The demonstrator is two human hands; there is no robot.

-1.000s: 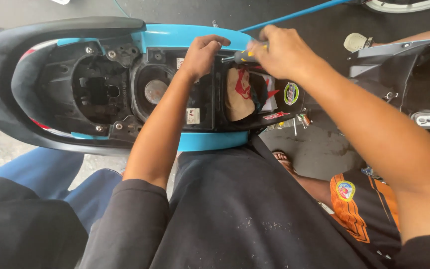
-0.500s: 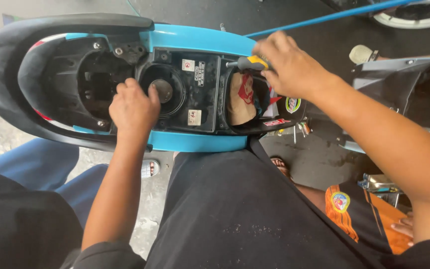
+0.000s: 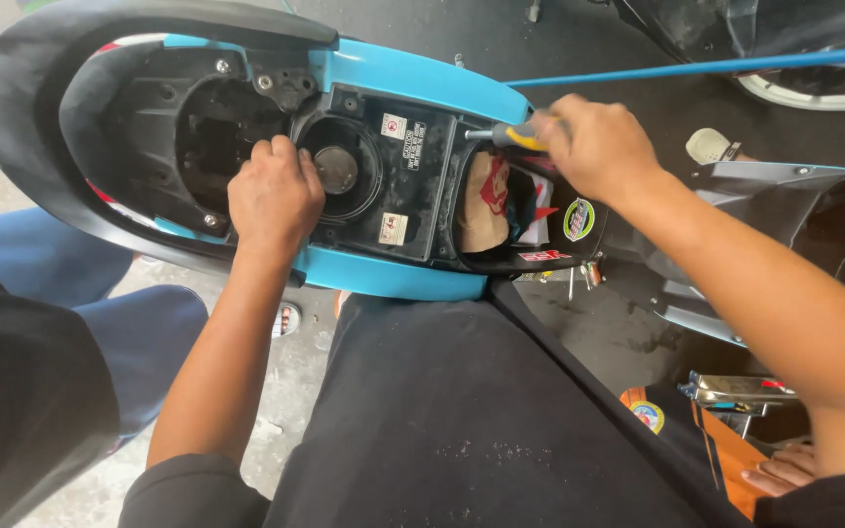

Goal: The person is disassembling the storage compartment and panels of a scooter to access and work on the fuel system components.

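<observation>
A scooter's rear body (image 3: 413,279) with blue side panels lies open below me, its black inner tub (image 3: 398,186) bare. My left hand (image 3: 274,198) rests closed on the rim of the round fuel filler (image 3: 336,171) in the tub's middle. My right hand (image 3: 594,147) grips a screwdriver with a yellow and grey handle (image 3: 512,135), its tip pointing left at the tub's upper edge. Just below that hand, a compartment (image 3: 506,205) holds brown, red and white items.
A raised black seat (image 3: 12,108) curves around the left end. A blue rod (image 3: 696,66) runs across the top right, above a white wheel rim (image 3: 814,93). Another grey body panel (image 3: 784,225) lies right. Someone's blue trouser leg (image 3: 139,323) is at left.
My left hand left the right side of the tub, moved leftwards and now sits at the fuel filler. The right hand stays by the compartment with the screwdriver.
</observation>
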